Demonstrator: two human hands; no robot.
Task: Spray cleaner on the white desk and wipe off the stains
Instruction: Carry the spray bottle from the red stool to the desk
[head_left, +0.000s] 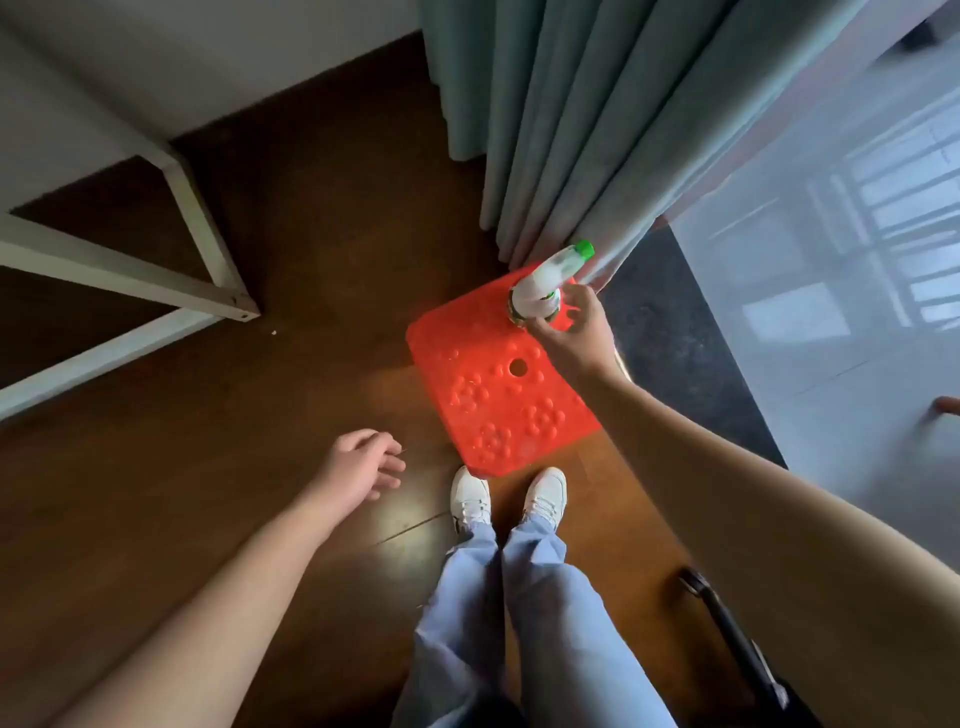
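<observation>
A white cleaner bottle (545, 275) with a green cap stands on the far corner of a red plastic stool (483, 400), leaning toward the curtain. My right hand (576, 338) reaches over the stool, and its thumb and fingers curl round the bottle's lower part. My left hand (363, 462) hangs over the wooden floor left of the stool, fingers loosely curled and holding nothing. The white desk (47, 114) fills the upper left, with its white frame legs (202, 234) below. No cloth is in view.
A grey-green curtain (571, 130) hangs right behind the stool. Pale tiled floor (831, 364) lies to the right behind a sheer panel. My feet in white shoes (509, 499) stand just before the stool. A black object (727, 634) sits at lower right.
</observation>
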